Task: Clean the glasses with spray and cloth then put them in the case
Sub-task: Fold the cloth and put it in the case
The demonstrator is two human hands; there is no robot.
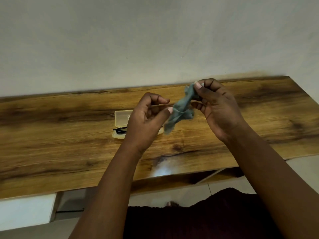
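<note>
A wood-grain bench runs across the middle of the frame against a pale wall. At lower left, beneath it, sits a white box; light floor tiles show below.

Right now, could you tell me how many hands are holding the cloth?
2. The right hand pinches the top of the grey-blue cloth; the left hand pinches its middle, above the open case.
</note>
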